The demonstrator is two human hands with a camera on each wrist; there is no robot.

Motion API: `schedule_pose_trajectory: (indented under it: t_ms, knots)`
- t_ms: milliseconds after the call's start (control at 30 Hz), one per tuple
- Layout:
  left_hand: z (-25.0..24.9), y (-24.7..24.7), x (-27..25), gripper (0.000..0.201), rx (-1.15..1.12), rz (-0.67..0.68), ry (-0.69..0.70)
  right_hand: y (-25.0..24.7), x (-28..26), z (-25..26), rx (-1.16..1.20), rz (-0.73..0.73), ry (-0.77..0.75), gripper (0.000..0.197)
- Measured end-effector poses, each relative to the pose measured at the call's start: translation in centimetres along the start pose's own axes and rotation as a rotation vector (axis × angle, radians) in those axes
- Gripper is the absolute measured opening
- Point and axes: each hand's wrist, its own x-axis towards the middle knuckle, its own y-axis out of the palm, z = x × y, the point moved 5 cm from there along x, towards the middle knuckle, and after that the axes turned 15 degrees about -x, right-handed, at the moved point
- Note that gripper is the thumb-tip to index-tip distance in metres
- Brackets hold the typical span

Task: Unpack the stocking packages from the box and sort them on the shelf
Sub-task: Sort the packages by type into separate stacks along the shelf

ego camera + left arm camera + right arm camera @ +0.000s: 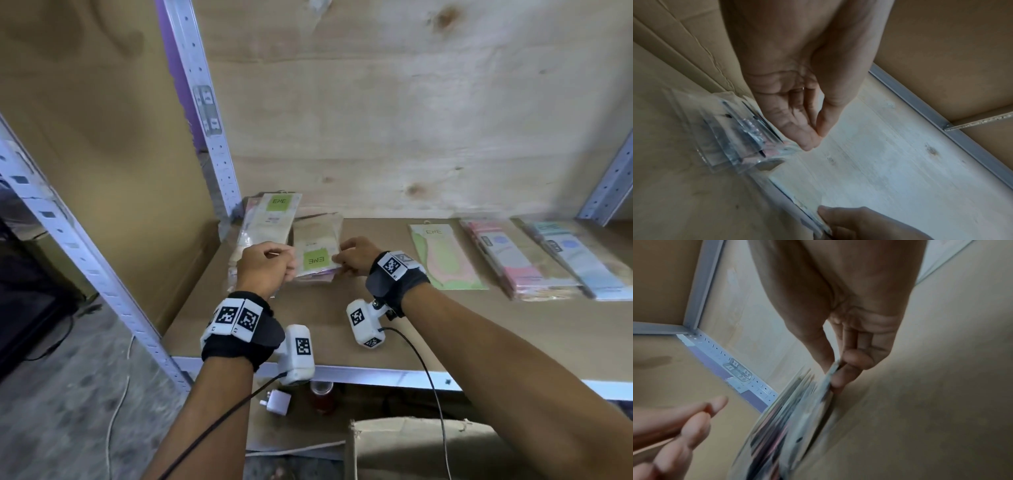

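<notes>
A stack of stocking packages (317, 251) with a green label lies on the shelf board (342, 329), left of middle. My right hand (344, 262) pinches its right edge between thumb and fingers (857, 360). My left hand (289, 265) hovers at the stack's left edge with relaxed fingers (694, 423) and holds nothing. Behind it, in the back left corner, lies another stack (272, 219), and its clear wrapping (735, 134) lies beside my left palm. The cardboard box (411, 448) stands below the shelf, near me.
To the right lie a green-and-pink package (445, 257), a pink stack (513, 263) and a blue stack (579, 263). Metal uprights (205, 113) frame the shelf, with a plywood back wall. A white plug (275, 401) and a jar (322, 397) sit below the front rail.
</notes>
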Motion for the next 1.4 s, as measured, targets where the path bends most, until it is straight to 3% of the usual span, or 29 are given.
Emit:
schedule_pose_trajectory:
  t_ms: [67,200,333,433,567,633,767,833,900,967,1067,1167,1300,1400]
  knots:
    - [0.5,0.3,-0.1,0.015,0.029,0.021,-0.012,-0.7,-0.6,-1.0,-0.002,-0.001,0.030,0.016]
    - [0.7,0.9,-0.4,0.021,0.095,0.072,0.014,-2.3,-2.3,-2.0,-0.021,-0.016,0.071,0.015]
    - [0.1,1.6,-0.8,0.027,0.199,0.126,0.056,-4.6,-4.6,-2.1,0.048,-0.003,0.014,0.025]
    - [-0.3,3.3,-1.1,0.046,0.429,0.192,0.124,-5.8,-7.3,-2.0,0.261,0.045,-0.073,0.035]
    - [-0.2,6.4,-2.4,0.070,0.777,0.273,0.243,-7.8,-10.5,-2.3,0.389,0.071,-0.152,0.034]
    - [-0.5,7.8,-3.2,0.064,0.852,0.263,0.326,-9.0,-11.8,-2.8,0.453,0.066,-0.177,0.027]
    - [-3.4,10.4,-5.5,0.024,0.833,0.184,0.550,-11.6,-13.7,-4.1,0.578,0.071,-0.187,0.024]
    - [-4.8,11.8,-6.3,0.033,0.787,0.186,0.583,-13.2,-14.2,-5.0,0.670,0.058,-0.204,0.023]
    - [-5.7,13.4,-6.8,0.042,0.727,0.252,0.571,-14.6,-14.7,-6.0,0.782,0.030,-0.231,0.036]
    - [-6.0,15.1,-6.9,0.042,0.620,0.401,0.524,-15.4,-15.2,-7.2,0.841,-0.003,-0.242,0.037]
    - [-5.3,17.2,-7.0,0.025,0.298,0.587,0.351,-15.8,-15.6,-9.2,0.560,-0.142,-0.255,0.033]
    - [-2.8,17.6,-5.9,0.029,0.061,0.540,0.150,-15.1,-15.4,-10.8,0.194,-0.215,-0.321,0.032]
    - [0.6,18.3,-4.2,0.028,-0.101,0.566,-0.027,-14.0,-14.3,-13.0,0.192,-0.093,-0.373,0.022]
    - [1.5,18.1,-3.1,0.030,-0.216,0.524,-0.090,-14.1,-13.7,-14.1,0.215,-0.040,-0.364,0.033]
